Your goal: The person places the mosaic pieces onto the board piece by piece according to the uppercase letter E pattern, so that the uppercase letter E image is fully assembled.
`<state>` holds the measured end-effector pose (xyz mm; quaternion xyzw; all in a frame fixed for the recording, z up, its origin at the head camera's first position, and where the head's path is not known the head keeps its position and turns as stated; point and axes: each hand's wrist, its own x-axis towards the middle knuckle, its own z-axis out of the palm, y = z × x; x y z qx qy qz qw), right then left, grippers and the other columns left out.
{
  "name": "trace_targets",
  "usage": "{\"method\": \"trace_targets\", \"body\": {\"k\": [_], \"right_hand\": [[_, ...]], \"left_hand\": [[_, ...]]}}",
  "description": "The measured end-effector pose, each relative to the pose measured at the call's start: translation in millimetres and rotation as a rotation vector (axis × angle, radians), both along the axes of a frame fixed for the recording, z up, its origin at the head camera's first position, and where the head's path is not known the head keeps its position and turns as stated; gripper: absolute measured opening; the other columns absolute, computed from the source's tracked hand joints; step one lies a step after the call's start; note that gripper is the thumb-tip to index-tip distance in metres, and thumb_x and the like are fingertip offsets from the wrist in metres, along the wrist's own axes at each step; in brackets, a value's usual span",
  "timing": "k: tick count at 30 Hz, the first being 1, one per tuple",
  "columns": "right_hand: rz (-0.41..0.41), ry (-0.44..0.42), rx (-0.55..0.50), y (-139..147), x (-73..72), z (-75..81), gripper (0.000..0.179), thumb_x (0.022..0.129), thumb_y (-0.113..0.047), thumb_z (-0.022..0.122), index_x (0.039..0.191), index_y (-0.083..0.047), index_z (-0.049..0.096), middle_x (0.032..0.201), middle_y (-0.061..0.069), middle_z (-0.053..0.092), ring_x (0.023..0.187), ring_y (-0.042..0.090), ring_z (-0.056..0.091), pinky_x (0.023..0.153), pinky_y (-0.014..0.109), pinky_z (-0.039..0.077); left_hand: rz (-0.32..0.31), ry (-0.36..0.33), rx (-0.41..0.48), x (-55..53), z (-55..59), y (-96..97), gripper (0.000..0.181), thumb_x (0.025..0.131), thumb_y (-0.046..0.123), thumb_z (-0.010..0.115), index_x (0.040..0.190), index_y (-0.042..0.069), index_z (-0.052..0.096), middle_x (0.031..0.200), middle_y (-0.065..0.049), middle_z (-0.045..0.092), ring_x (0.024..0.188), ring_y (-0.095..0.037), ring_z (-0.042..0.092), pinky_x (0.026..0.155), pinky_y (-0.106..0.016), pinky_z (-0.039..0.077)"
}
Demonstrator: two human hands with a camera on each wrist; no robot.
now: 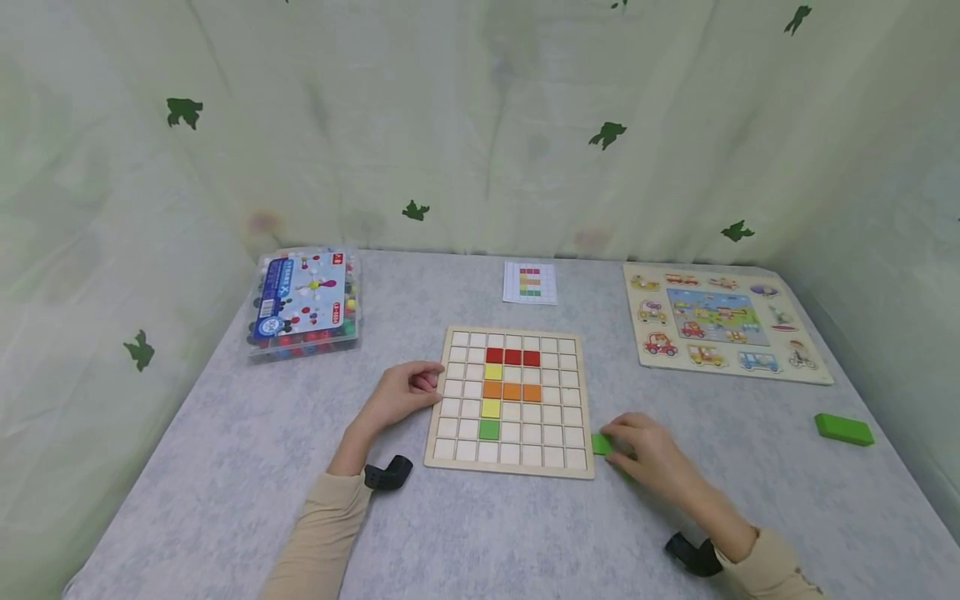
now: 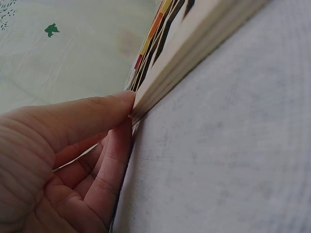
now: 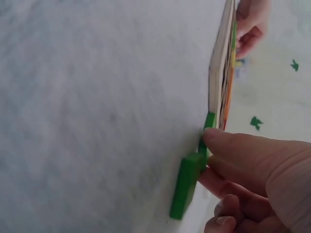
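Observation:
A square wooden grid board [image 1: 587, 400] lies on the table, with red, yellow, orange and green tiles set in some of its cells. My left hand [image 1: 406, 391] pinches the board's left edge; in the left wrist view the thumb [image 2: 116, 101] is at the rim and the curled fingers lie against the side. Just off the board's lower right edge, my right hand [image 1: 648, 450] holds a small flat green tile [image 1: 601, 444] between thumb and fingers. That green tile [image 3: 209, 120] points toward the board's edge [image 3: 219, 73] in the right wrist view.
Behind the board lies a small pattern card [image 1: 530, 283] with coloured squares. A clear plastic box [image 1: 303, 304] of coloured beads stands at the left. To the right are a wooden vehicle puzzle [image 1: 720, 327] and a green block [image 1: 843, 429]. Pale curtains surround the table.

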<state>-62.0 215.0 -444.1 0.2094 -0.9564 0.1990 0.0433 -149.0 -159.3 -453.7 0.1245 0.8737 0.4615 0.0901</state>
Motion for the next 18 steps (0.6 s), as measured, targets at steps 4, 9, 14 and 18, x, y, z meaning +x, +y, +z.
{"method": "trace_targets", "body": {"k": [4, 9, 14, 18], "right_hand": [[-0.003, -0.041, 0.005, -3.5, -0.4, -1.8, 0.028, 0.072, -0.010, 0.078, 0.098, -0.004, 0.071, 0.093, 0.002, 0.065, 0.085, 0.012, 0.058, 0.069, 0.025, 0.049], [-0.034, -0.061, 0.040, -4.1, -1.9, 3.3, 0.025, 0.071, -0.010, 0.079, 0.094, -0.004, 0.072, 0.087, 0.001, 0.064, 0.080, 0.009, 0.056, 0.067, 0.023, 0.049], [-0.018, -0.011, 0.036, -11.0, -4.8, 12.0, 0.025, 0.070, -0.010, 0.080, 0.093, -0.004, 0.073, 0.084, 0.001, 0.063, 0.078, 0.009, 0.056, 0.067, 0.024, 0.048], [0.049, 0.027, -0.002, -25.9, -10.5, 15.8, 0.024, 0.070, -0.010, 0.080, 0.092, -0.004, 0.073, 0.083, 0.000, 0.064, 0.077, 0.010, 0.055, 0.068, 0.026, 0.048]], "left_hand": [[0.001, -0.004, 0.001, 0.0, -0.7, 0.3, 0.043, 0.080, 0.007, 0.071, 0.120, -0.002, 0.060, 0.093, -0.013, 0.064, 0.077, -0.011, 0.057, 0.069, -0.019, 0.048], [-0.003, 0.002, 0.001, 0.0, -1.5, 0.8, 0.042, 0.080, 0.007, 0.071, 0.119, -0.002, 0.060, 0.093, -0.013, 0.064, 0.077, -0.011, 0.057, 0.068, -0.019, 0.048], [-0.005, -0.001, 0.003, 0.0, -0.8, 1.2, 0.042, 0.080, 0.007, 0.071, 0.120, -0.002, 0.060, 0.093, -0.013, 0.064, 0.077, -0.011, 0.057, 0.069, -0.019, 0.048], [-0.003, -0.001, 0.006, -0.1, 0.3, 0.9, 0.043, 0.080, 0.007, 0.071, 0.120, -0.003, 0.060, 0.093, -0.014, 0.063, 0.077, -0.011, 0.057, 0.068, -0.019, 0.048]]}}
